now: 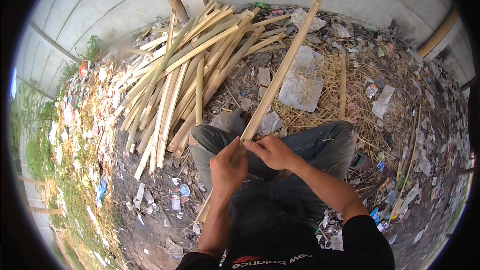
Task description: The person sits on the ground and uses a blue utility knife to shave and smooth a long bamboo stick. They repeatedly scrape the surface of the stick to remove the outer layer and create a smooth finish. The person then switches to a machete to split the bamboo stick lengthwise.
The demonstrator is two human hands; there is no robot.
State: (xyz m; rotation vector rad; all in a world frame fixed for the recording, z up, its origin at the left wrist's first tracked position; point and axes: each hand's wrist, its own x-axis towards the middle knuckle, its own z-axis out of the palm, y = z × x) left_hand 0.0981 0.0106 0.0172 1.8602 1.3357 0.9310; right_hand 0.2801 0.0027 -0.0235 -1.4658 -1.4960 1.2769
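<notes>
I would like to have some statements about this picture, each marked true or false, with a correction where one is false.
1. The left hand and right hand hold one strip. True.
2. The pile lies to the right of this strip. False: it lies to the left.
3. The slab is pale. True.
4. The sleeves are white. False: they are black.

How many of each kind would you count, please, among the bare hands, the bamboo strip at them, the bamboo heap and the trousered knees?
Bare left hand and bare right hand: 2
Long, pale split-bamboo strip: 1
Heap of pale and greenish bamboo strips: 1 (overlapping pieces not counted singly)
Dark denim-covered left knee and right knee: 2
Total: 6
</notes>
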